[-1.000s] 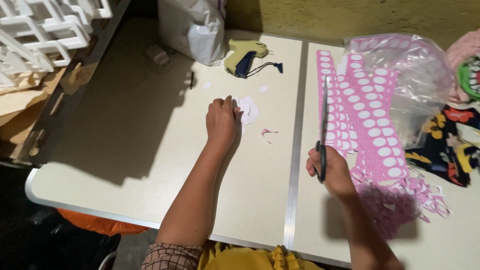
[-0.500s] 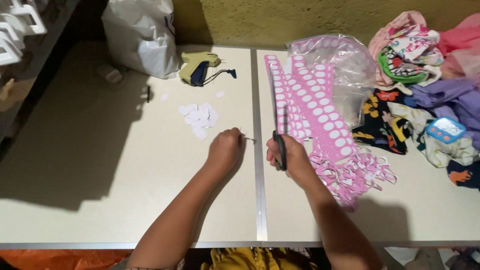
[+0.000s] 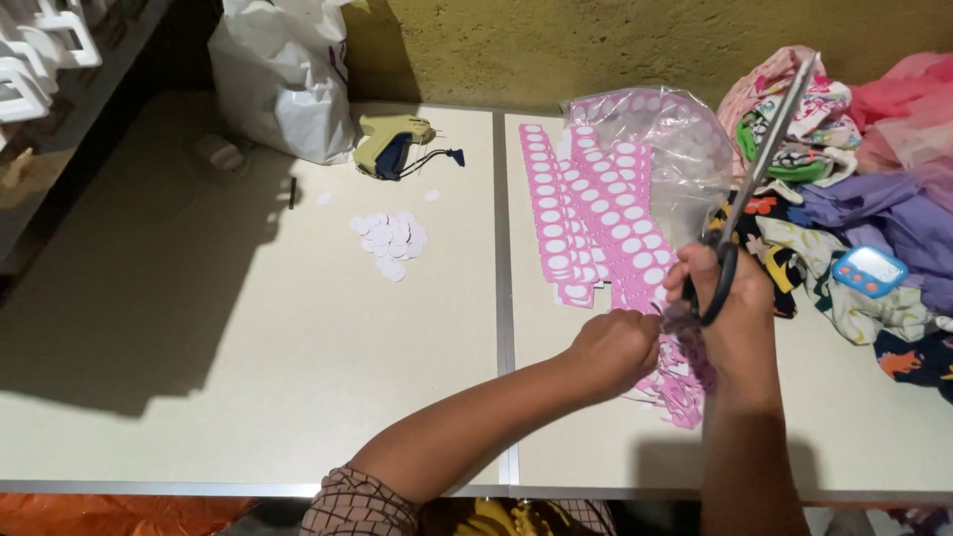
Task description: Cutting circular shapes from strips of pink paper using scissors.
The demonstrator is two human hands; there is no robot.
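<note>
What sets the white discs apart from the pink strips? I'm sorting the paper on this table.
The white discs are loose round pieces heaped left of the table seam; the pink strips are long sheets with rows of white circles, lying right of it. The discs lie untouched; the left hand reaches the strips' lower end.

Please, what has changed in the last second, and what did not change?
The left hand left the pile of white paper circles and moved right to the pink strips, beside the right hand. That hand keeps hold of the scissors. The glue gun and white bag stayed put.
</note>
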